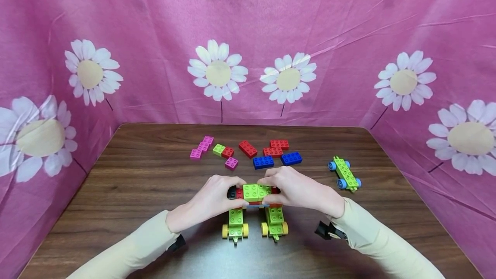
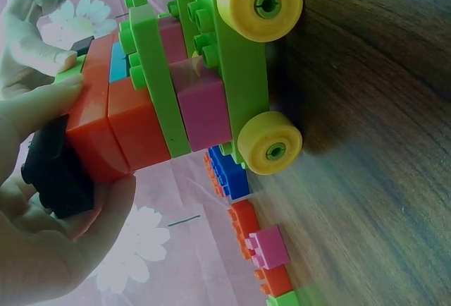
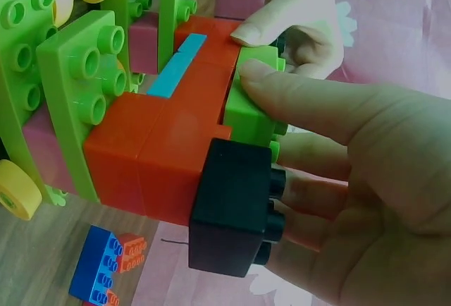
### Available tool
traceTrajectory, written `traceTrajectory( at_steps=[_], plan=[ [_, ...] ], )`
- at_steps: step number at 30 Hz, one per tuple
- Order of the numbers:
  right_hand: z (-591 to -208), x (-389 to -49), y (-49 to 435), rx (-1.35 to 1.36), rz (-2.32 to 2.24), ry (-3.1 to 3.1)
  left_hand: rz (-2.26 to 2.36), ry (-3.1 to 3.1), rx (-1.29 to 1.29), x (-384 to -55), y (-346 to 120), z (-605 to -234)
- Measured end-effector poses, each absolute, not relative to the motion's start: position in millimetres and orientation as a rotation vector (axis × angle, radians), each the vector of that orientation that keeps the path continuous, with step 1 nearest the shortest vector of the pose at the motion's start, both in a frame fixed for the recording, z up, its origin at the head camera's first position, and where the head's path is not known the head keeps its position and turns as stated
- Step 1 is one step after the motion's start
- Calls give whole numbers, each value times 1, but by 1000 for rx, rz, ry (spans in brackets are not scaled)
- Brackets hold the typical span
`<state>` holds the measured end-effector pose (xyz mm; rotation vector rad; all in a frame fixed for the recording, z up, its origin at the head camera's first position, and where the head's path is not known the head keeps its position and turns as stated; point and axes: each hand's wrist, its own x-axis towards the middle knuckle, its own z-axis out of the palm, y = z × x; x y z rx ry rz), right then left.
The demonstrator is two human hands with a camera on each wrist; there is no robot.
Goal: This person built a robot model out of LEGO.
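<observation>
A toy brick build (image 2: 144, 126) stands on two lime wheeled bases with yellow wheels, joined by red bricks and a thin blue piece. Two lime bricks (image 1: 250, 192) lie side by side along its top, with a black brick (image 3: 236, 207) at each end. From the left, my left hand (image 1: 217, 195) pinches the lime bricks, thumb in front and fingers behind. My right hand (image 1: 296, 187) grips them likewise from the right, its thumb flat on the lime side (image 3: 248, 108). The far fingertips are partly hidden behind the bricks.
Behind the build lie loose red bricks (image 1: 248, 149), blue bricks (image 1: 263, 162), pink bricks (image 1: 231, 163) and a lime brick (image 1: 218, 149). A lime wheeled base (image 1: 346, 174) with blue wheels stands to the right. A pink flowered cloth (image 1: 252, 20) surrounds the wooden table (image 1: 155, 158).
</observation>
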<state>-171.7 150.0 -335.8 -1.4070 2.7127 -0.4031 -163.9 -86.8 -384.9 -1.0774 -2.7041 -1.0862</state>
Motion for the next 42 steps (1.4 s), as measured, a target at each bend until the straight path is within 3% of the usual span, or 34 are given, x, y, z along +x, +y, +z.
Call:
traceTrajectory(
  at_steps=[42],
  plan=[
    [-350,-164,155,-1308,-544,2783,-1050,-2622,-1094,-157,-93,-394]
  ],
)
